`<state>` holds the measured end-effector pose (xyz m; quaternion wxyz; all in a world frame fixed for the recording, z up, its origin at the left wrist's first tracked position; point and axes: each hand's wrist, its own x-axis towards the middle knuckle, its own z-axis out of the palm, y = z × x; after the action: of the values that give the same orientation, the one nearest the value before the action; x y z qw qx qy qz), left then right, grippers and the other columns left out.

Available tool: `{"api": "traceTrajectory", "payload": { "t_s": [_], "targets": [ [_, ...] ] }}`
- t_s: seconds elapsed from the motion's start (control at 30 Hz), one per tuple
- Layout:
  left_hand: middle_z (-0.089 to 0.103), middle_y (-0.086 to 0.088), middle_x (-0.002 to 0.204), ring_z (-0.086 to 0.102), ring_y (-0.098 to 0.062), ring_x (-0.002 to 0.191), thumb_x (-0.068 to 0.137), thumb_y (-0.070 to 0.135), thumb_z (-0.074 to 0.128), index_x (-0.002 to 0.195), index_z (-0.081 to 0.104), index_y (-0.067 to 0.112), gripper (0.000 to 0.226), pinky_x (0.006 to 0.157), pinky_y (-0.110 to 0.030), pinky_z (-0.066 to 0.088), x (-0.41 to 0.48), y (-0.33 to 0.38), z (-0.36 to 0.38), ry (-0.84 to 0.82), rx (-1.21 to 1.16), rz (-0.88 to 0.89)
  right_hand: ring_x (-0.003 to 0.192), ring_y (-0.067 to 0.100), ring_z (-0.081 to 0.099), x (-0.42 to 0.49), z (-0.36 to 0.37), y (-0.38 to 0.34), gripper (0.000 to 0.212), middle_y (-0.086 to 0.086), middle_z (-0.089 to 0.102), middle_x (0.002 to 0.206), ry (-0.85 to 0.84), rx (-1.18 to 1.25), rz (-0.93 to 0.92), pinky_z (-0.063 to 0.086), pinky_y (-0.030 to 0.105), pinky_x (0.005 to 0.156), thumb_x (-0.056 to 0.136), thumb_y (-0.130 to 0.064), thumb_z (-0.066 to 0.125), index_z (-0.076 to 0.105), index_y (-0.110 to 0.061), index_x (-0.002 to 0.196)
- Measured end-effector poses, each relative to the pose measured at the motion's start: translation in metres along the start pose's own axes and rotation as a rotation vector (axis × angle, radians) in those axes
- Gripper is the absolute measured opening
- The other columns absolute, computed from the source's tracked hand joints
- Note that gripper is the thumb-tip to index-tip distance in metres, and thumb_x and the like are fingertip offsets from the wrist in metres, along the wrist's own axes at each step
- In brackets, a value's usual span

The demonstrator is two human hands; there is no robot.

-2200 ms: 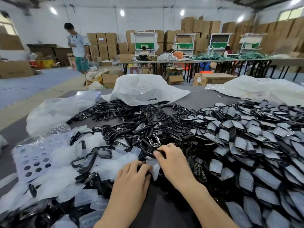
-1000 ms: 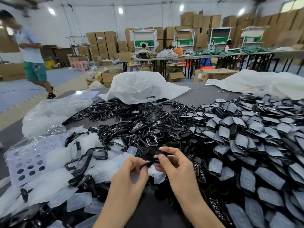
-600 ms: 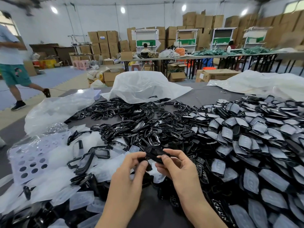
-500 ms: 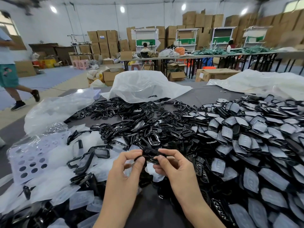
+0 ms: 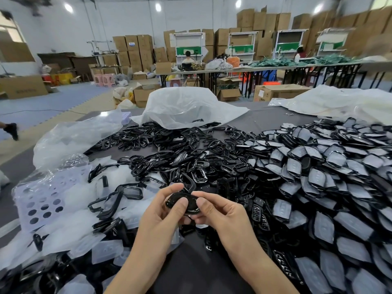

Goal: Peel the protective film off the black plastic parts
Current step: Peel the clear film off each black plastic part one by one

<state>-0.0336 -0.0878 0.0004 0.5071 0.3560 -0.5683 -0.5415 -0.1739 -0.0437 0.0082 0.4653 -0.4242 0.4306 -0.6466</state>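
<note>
**A:** Both hands are on one black plastic part point(image 5: 192, 205). The left hand point(image 5: 161, 211) pinches its left end with the thumb on top, and the right hand point(image 5: 220, 211) pinches the right end the same way, fingers curled under. It's held up off the table point(image 5: 265, 120), right between the two hands.

**B:** Film on it?

**A:** We can't tell. The face reads glossy dark, with no pale sheet like on the filmed parts point(image 5: 318, 177) piled right of the right hand.

**B:** Then we'd find the edge first. Brace with the left hand and run a right thumbnail along the rim to lift a corner. Then peel low and flat across the face, not straight up — thin film probably tears.

**A:** Agreed. We'd drop the film with the peeled films point(image 5: 74, 209) left of the left hand, and the bare part with the black frames point(image 5: 169, 155) beyond both hands.

**B:** Looks?

**A:** Small rounded-oval shell, shiny — bright specks along its left rim.
</note>
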Motion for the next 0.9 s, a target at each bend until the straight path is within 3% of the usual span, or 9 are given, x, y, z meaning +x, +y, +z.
{"api": "traceTrajectory", "payload": {
  "t_s": [0.1, 0.17, 0.23, 0.3, 0.37, 0.43, 0.53, 0.73, 0.9],
  "targets": [
    [0.071, 0.015, 0.094, 0.066, -0.002, 0.084, 0.091, 0.019, 0.067, 0.101, 0.065, 0.045, 0.028, 0.073, -0.013, 0.048, -0.001, 0.000, -0.001, 0.066, 0.392, 0.186, 0.075, 0.010, 0.071, -0.001, -0.001, 0.002, 0.021, -0.001, 0.076, 0.081, 0.002, -0.129, -0.043, 0.055, 0.019, 0.071, 0.092, -0.016, 0.069, 0.080, -0.033, 0.097],
    [0.071, 0.024, 0.092, 0.065, 0.002, 0.088, 0.092, 0.015, 0.066, 0.096, 0.067, 0.043, 0.029, 0.070, -0.008, 0.044, -0.003, 0.002, 0.002, 0.095, 0.493, 0.241, 0.074, 0.005, 0.067, 0.000, 0.000, 0.005, 0.025, -0.007, 0.073, 0.078, -0.006, -0.195, -0.053, 0.055, 0.019, 0.071, 0.092, -0.014, 0.071, 0.077, -0.037, 0.096],
    [0.070, 0.028, 0.091, 0.065, 0.005, 0.088, 0.094, 0.021, 0.062, 0.097, 0.069, 0.044, 0.025, 0.069, -0.006, 0.043, -0.006, 0.004, 0.003, 0.106, 0.551, 0.258, 0.070, 0.003, 0.065, 0.000, 0.002, 0.007, 0.026, -0.009, 0.072, 0.076, 0.001, -0.236, -0.055, 0.055, 0.020, 0.069, 0.091, -0.013, 0.072, 0.074, -0.039, 0.094],
    [0.068, 0.032, 0.092, 0.062, 0.010, 0.088, 0.096, 0.040, 0.054, 0.105, 0.066, 0.048, 0.017, 0.072, -0.005, 0.042, -0.005, 0.005, -0.002, 0.123, 0.637, 0.259, 0.068, 0.006, 0.067, 0.001, 0.001, 0.009, 0.028, -0.007, 0.073, 0.077, 0.046, -0.261, -0.072, 0.055, 0.020, 0.067, 0.092, -0.013, 0.070, 0.073, -0.040, 0.093],
    [0.065, 0.030, 0.104, 0.058, 0.007, 0.099, 0.097, 0.048, 0.046, 0.119, 0.060, 0.044, 0.027, 0.084, -0.013, 0.042, -0.002, 0.004, -0.014, 0.181, 0.832, 0.272, 0.069, 0.008, 0.068, 0.004, -0.003, 0.010, 0.029, -0.007, 0.073, 0.079, 0.115, -0.257, -0.089, 0.054, 0.021, 0.067, 0.093, -0.012, 0.069, 0.072, -0.041, 0.093],
    [0.064, 0.012, 0.118, 0.056, -0.013, 0.113, 0.097, 0.042, 0.050, 0.129, 0.058, 0.027, 0.037, 0.094, -0.031, 0.044, 0.001, -0.001, -0.028, 0.232, 1.135, 0.283, 0.070, 0.010, 0.069, 0.007, -0.007, 0.010, 0.029, -0.008, 0.072, 0.078, 0.187, -0.223, -0.099, 0.055, 0.021, 0.069, 0.093, -0.013, 0.069, 0.071, -0.042, 0.092],
    [0.067, -0.006, 0.115, 0.060, -0.030, 0.109, 0.090, 0.038, 0.065, 0.125, 0.064, 0.013, 0.042, 0.092, -0.044, 0.047, 0.004, -0.008, -0.036, 0.206, 1.482, 0.172, 0.071, 0.011, 0.069, 0.009, -0.011, 0.012, 0.028, -0.007, 0.072, 0.077, 0.252, -0.204, -0.118, 0.055, 0.020, 0.069, 0.094, -0.015, 0.069, 0.070, -0.043, 0.092],
    [0.064, 0.003, 0.103, 0.059, -0.023, 0.100, 0.092, 0.028, 0.065, 0.103, 0.067, 0.021, 0.013, 0.087, -0.038, 0.043, 0.004, -0.005, -0.034, 0.172, 1.431, 0.166, 0.076, 0.013, 0.071, 0.007, -0.010, 0.015, 0.026, -0.009, 0.072, 0.081, 0.270, -0.232, -0.112, 0.059, 0.032, 0.078, 0.094, -0.018, 0.069, 0.070, -0.044, 0.094],
    [0.060, 0.010, 0.086, 0.058, -0.016, 0.075, 0.098, 0.026, 0.052, 0.093, 0.050, 0.027, 0.006, 0.064, -0.035, 0.044, 0.002, -0.003, -0.031, 0.226, 1.161, 0.171, 0.074, 0.010, 0.070, 0.006, -0.010, 0.012, 0.025, -0.009, 0.073, 0.082, 0.272, -0.235, -0.115, 0.056, 0.023, 0.073, 0.094, -0.020, 0.069, 0.070, -0.045, 0.093]
  ]
}}
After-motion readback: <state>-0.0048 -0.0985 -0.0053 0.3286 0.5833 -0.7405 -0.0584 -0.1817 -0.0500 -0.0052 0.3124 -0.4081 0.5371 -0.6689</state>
